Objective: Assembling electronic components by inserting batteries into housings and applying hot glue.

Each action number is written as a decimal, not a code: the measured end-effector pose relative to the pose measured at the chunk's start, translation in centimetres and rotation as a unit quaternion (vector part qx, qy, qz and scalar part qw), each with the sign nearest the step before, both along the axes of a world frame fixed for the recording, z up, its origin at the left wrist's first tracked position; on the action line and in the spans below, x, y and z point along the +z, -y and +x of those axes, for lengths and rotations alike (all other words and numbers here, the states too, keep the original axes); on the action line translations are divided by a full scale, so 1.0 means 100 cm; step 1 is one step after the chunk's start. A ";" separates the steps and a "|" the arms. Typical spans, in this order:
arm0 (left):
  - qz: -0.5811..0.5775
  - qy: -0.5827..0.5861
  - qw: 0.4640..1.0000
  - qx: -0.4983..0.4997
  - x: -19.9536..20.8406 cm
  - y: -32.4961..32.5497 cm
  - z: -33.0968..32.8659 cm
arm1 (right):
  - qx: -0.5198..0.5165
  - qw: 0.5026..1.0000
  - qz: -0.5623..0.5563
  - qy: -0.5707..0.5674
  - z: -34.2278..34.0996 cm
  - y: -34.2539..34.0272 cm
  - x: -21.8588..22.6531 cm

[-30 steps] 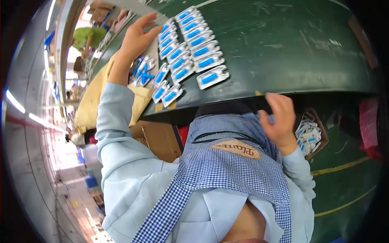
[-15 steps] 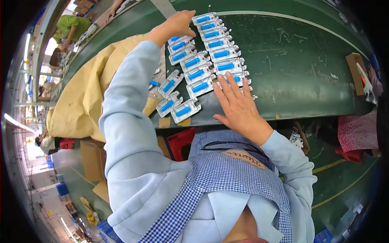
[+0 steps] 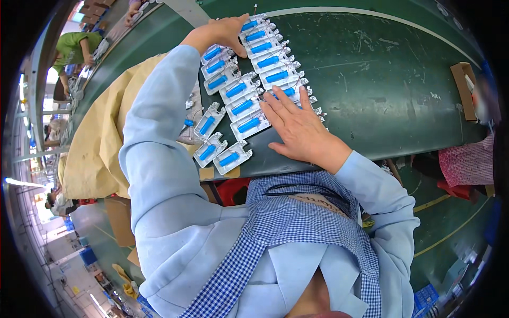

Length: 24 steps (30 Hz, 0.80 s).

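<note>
White plastic housings (image 3: 276, 77), each holding a blue cylinder and thin wires, stand side by side in two columns on the green table. My left hand (image 3: 225, 33) curves at the far end of the right-hand column, its thumb spread from the fingers. It touches or hovers over the housings there; contact is unclear. Flat over the near end of that same column lies my right hand (image 3: 305, 130), fingers spread, hiding part of the last housings. Nearer the table's front edge, a loose housing (image 3: 233, 159) sits apart with a few others beside it.
A tan cloth or paper sheet (image 3: 101, 132) covers something left of the housings. At the right end of the table (image 3: 382, 116) stands an open cardboard box (image 3: 464, 93). A person in green (image 3: 77, 50) works at the far left; pink clothing (image 3: 466, 164) shows at right.
The view has turned a little, shifting the housings leftward in the picture. Both hands stay at the right-hand column, and the right hand has slid slightly left with its fingers still spread.
</note>
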<state>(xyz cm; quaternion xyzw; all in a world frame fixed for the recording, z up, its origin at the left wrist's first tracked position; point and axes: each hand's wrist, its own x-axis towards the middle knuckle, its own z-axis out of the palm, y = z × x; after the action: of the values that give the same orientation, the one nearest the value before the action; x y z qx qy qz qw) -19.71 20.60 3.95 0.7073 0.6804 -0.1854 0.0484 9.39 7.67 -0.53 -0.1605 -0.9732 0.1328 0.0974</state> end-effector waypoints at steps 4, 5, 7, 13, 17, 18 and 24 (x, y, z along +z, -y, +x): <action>0.011 0.019 1.000 -0.018 -0.003 0.004 0.005 | 0.001 1.000 0.006 -0.013 0.000 -0.006 -0.004; 0.015 0.012 0.999 -0.027 -0.003 0.006 0.008 | 0.002 1.000 0.007 -0.007 0.000 -0.007 -0.006; 0.001 -0.004 1.000 -0.024 0.002 0.008 0.014 | 0.002 1.000 0.007 -0.001 0.002 -0.010 -0.004; 0.019 0.015 0.999 -0.033 -0.003 0.001 0.027 | -0.003 1.000 0.024 -0.004 0.019 -0.021 -0.006; 0.033 0.123 0.989 -0.077 -0.007 -0.014 0.047 | -0.010 0.999 0.034 -0.007 0.046 -0.035 -0.006; 0.019 0.138 0.987 -0.083 -0.006 -0.018 0.055 | -0.006 0.999 0.034 -0.009 0.055 -0.040 -0.006; 0.106 0.222 0.965 -0.089 -0.025 -0.024 0.062 | -0.029 0.999 0.044 0.010 0.096 -0.055 0.000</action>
<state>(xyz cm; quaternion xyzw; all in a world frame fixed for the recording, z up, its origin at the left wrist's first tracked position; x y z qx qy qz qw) -13.55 23.01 1.49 0.7896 0.6026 0.0459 0.1064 19.01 13.17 -0.48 -0.1857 -0.9739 0.0854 0.0989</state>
